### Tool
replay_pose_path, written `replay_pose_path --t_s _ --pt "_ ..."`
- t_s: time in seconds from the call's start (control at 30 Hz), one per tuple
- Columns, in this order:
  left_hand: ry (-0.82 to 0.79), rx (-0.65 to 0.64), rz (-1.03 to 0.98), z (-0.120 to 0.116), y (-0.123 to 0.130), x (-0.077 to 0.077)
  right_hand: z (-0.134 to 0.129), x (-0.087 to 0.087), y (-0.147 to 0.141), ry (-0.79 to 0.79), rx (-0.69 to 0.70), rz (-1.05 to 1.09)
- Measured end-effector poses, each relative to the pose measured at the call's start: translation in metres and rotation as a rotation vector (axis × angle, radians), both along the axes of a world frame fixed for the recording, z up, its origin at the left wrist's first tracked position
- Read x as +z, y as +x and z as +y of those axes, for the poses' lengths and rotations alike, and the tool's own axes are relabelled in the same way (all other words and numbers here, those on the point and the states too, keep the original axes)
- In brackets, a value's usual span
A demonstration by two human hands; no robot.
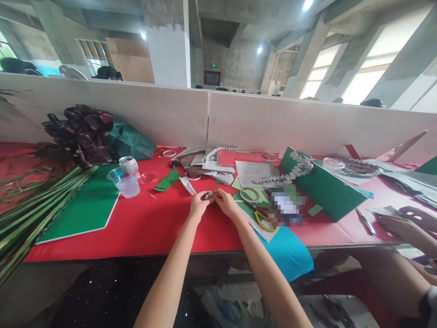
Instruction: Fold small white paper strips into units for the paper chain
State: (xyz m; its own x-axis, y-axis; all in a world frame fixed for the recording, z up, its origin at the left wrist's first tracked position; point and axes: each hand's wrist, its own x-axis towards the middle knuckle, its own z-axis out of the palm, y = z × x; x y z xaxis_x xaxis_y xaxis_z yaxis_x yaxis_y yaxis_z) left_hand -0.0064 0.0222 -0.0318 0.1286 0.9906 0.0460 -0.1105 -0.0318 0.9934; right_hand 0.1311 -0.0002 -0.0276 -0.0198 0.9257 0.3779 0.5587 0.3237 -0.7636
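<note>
My left hand [198,204] and my right hand [225,203] meet over the red tabletop. Both are closed, fingertips pinching a small grey piece of folded paper [209,195], mostly hidden by the fingers. Just beyond the left hand lies a white strip [187,186]. Close to the right hand are pliers with red and yellow handles [264,218] and a roll of tape [249,195] on green paper. Farther back, a zigzag chain of folded paper [271,179] reaches up to a standing green board [322,189].
At left stand a plastic cup [128,186] and a can [129,166], near a green board [82,207] and long leaves [44,205]. Papers [218,175] are piled behind. A blue sheet [290,255] overhangs the front edge. Another person's hands [406,225] are at right.
</note>
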Motion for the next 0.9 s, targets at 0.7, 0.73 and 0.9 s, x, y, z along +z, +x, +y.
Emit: replay_pose_path --t_s 0.7,0.73,0.9 --pt "-0.036 0.071 -0.046 -0.002 -0.002 0.008 -0.002 0.0 0.003 0.041 0.014 -0.025" --pt "-0.032 0.064 -0.049 -0.002 -0.001 0.008 -0.002 0.0 0.003 0.048 0.026 -0.023" --pt "-0.028 0.01 -0.134 -0.002 0.0 0.011 -0.005 0.002 0.001 0.072 0.013 0.016"
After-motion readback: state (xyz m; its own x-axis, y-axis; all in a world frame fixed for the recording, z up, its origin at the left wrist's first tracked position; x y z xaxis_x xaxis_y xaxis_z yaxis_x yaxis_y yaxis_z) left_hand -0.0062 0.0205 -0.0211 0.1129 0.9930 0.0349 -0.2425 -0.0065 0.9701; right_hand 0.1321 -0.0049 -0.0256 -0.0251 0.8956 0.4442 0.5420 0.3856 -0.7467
